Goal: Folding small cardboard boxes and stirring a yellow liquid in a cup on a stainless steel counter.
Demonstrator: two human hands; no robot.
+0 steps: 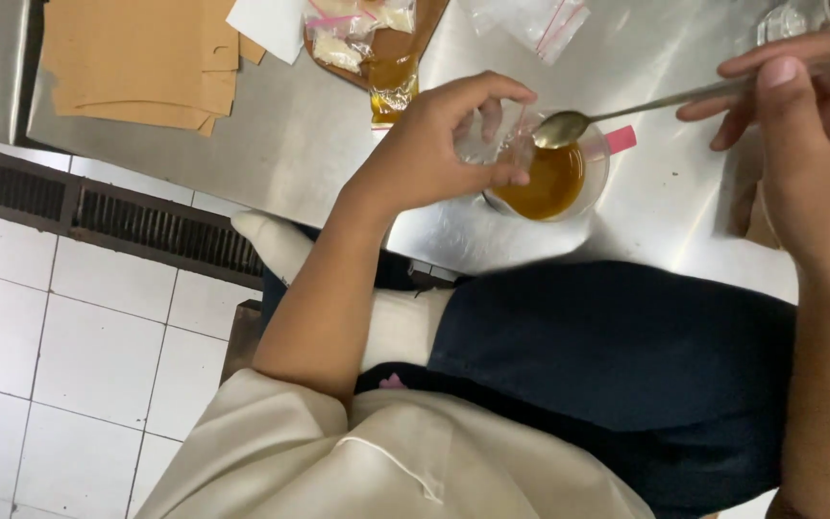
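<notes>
My left hand (444, 144) grips a small clear plastic bag (495, 137) and holds it open over the rim of a clear measuring cup (596, 178) with a pink handle tab. The cup holds amber-brown liquid (548, 183) and stands on the steel table (319, 144). My right hand (804, 106) holds a metal spoon (617, 111) by its handle. The spoon's bowl hovers above the cup, just beside the bag's mouth.
Brown paper sheets (136, 58) lie at the table's far left. A wooden board (391, 43) carries several small filled bags, one with amber liquid. More clear zip bags (530, 21) lie behind the cup. A floor drain grate (98, 216) runs below the table edge.
</notes>
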